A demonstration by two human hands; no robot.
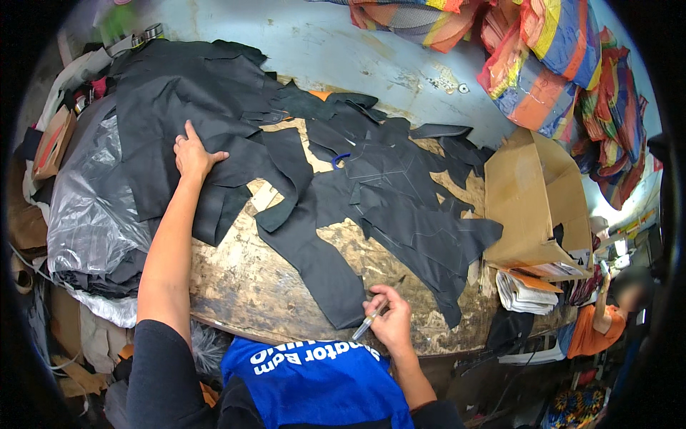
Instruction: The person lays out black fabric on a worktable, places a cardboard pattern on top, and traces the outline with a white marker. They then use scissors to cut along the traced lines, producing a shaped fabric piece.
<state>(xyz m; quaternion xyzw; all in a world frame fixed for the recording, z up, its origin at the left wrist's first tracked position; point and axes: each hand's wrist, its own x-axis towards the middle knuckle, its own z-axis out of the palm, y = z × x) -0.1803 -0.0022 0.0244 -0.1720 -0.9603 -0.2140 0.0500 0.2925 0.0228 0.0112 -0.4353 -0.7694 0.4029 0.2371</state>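
- At the far left, a small cardboard box (54, 145) leans near a clear plastic bag (96, 204), which covers a dark heap beside the table (239, 286).
- Next, a broad black sheet (168, 89) spreads over the left part of the table, its surface loosely rippled.
- The left hand (193, 156) rests on this sheet, palm down, its fingers spread and gripping nothing.
- Near the middle, a long black strip (318, 268) reaches down to the table's near edge; bare, stained wood shows on both sides of it.
- Above the strip lies a small blue curved thing (341, 160), perhaps a handle or a ring; it is too small to tell.
- The right hand (391, 320) is at the strip's lower end, fingers closed around a slim pen (370, 322) tilted down to the left; whether they touch the strip is hard to see.
- Right of centre, overlapping black pieces (407, 193) carry thin pale lines.
- Farther right stands an open cardboard box (525, 193), with folded papers (525, 294) just below.
- Striped sacks (547, 100) lie behind the box, and a person in orange (597, 330) is at the far right.
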